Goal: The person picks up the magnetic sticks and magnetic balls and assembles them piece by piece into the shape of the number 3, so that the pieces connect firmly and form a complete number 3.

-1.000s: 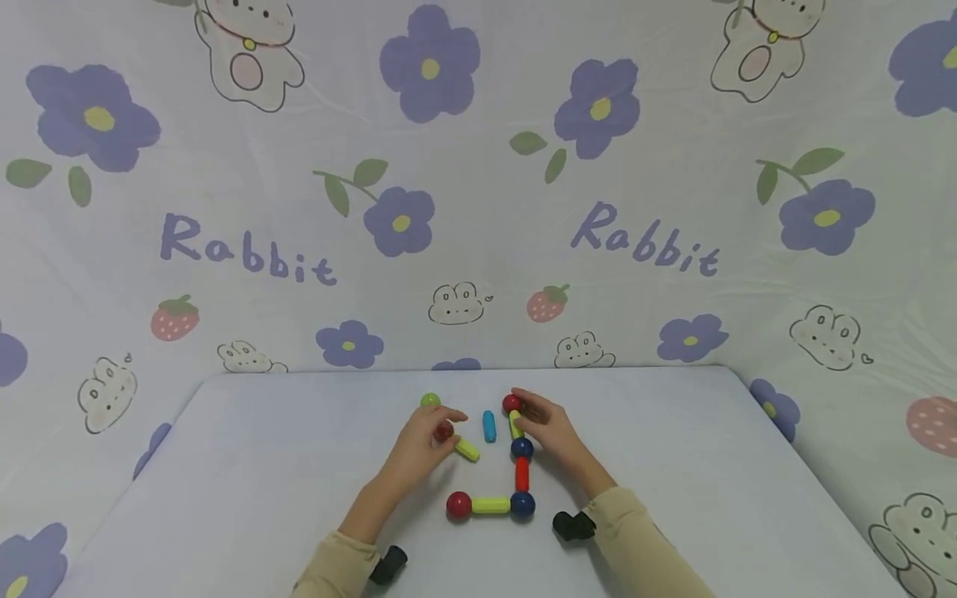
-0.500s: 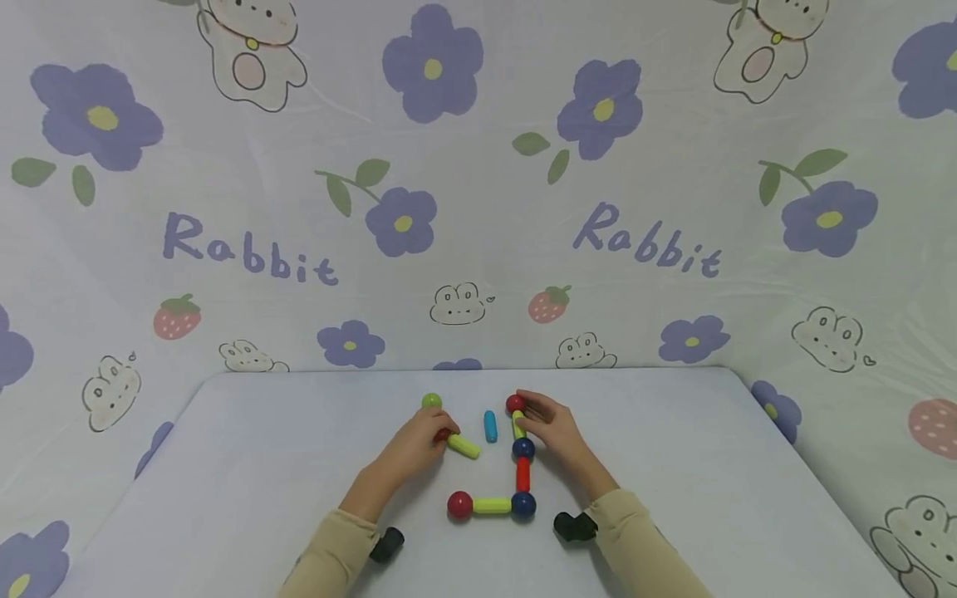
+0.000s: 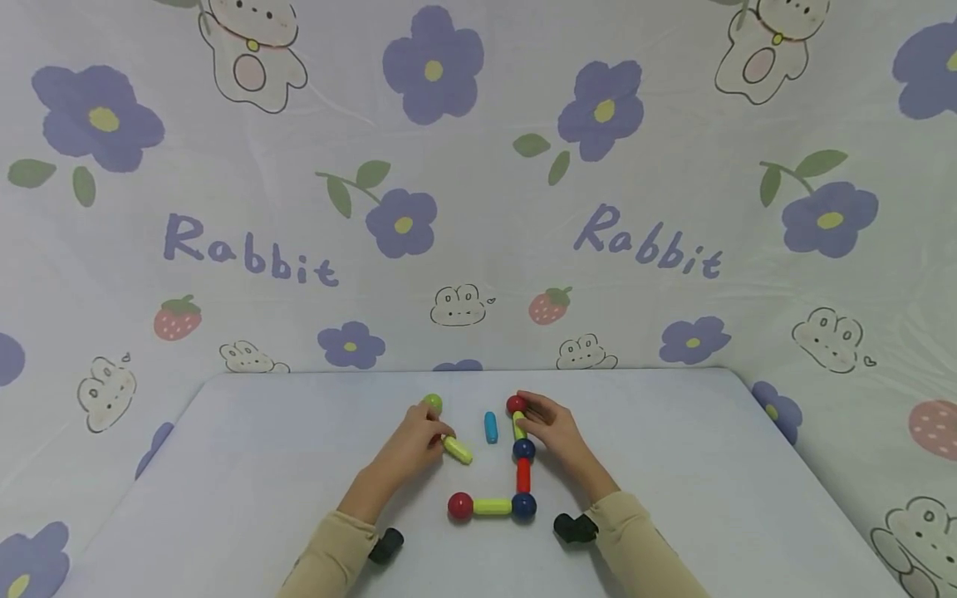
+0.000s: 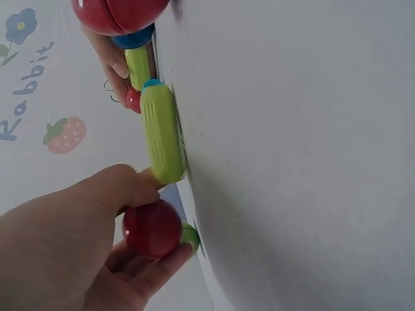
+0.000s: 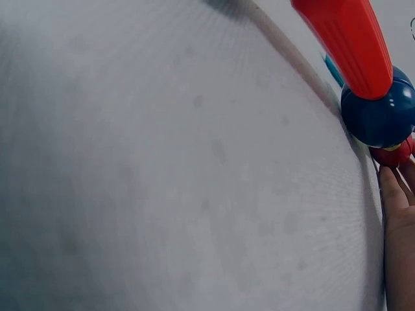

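Observation:
My left hand (image 3: 411,440) curls around a red ball (image 4: 153,229), held between thumb and fingers; in the head view the hand hides this ball. A yellow-green rod (image 3: 458,450) lies on the table with one end right at the left thumb. My right hand (image 3: 552,428) holds the far end of a joined chain, fingers at a red ball (image 3: 516,404) and thumb beside a yellow-green rod (image 3: 519,426). From there the chain runs through a blue ball (image 3: 524,449), a red rod (image 3: 523,477), another blue ball (image 3: 524,506) and a yellow-green rod (image 3: 492,507) to a red ball (image 3: 460,506).
A loose blue rod (image 3: 491,428) lies between the hands. Just beyond the left hand sits a green ball (image 3: 433,403). Black wrist devices (image 3: 574,528) stick out from both sleeves. A patterned cloth (image 3: 478,208) hangs behind the white table (image 3: 262,465).
The left hand's spread fingers have closed around the red ball, which is now hidden in the head view. The loose yellow-green rod has shifted slightly left. The right hand stays nearly still.

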`<state>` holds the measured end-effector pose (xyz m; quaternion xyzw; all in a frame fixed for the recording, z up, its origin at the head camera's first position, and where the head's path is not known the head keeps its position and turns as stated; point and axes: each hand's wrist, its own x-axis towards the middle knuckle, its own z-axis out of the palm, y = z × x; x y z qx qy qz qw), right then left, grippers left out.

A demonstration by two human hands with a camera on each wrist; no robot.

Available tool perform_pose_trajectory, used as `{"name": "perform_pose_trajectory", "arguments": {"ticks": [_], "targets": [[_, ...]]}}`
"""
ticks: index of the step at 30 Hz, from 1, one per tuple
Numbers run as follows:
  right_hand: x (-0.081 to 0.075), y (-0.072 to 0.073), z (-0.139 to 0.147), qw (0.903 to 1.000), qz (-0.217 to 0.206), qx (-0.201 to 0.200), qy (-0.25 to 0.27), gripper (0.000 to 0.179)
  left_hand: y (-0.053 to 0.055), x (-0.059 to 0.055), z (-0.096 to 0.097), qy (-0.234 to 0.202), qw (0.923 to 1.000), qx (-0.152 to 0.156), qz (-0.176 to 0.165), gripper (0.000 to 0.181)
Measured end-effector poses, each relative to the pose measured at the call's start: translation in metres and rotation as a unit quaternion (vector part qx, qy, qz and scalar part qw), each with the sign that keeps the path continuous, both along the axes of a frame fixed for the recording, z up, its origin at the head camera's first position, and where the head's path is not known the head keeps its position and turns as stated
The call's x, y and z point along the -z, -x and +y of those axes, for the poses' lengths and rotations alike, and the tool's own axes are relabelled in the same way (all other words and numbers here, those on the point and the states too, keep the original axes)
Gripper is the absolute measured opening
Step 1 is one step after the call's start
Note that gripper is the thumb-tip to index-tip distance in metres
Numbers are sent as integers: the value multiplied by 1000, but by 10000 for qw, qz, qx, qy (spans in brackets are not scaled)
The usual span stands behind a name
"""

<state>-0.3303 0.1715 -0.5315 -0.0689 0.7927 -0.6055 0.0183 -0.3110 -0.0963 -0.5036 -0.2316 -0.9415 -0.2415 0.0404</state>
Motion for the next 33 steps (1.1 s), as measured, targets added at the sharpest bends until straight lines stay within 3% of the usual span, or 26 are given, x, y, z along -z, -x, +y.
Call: {"name": "perform_pose_trajectory", "arguments": {"ticks": [6,12,15,17,20,24,28,33], "targets": [[0,-1,0,9999,126,-13,-65,52,-1,-1,-2,71,9996,-167,226,18],[-1,-1,2,9999,57,-103,62,51,1,-7,3,476,9977,-148,454,35],[0,0,2,9999,72,-104,109,52,6,-12,13,533,9980,134,319,38],[0,-1,2,9999,55,-85,125,52,9,-14,21,539,9978,384,39,40],[0,-1,2,10000,33,-54,73,52,14,-14,32,613,9943,771,-402,44],[-1,-1,2,9999,-1,-83,134,52,21,-12,44,794,9885,1110,-653,48],[-1,-2,2,9998,-13,-108,187,52,27,-9,49,1011,9859,1188,-607,48],[-1,-2,3,9999,30,-78,135,52,35,-6,51,900,9888,1071,-511,41]]}}
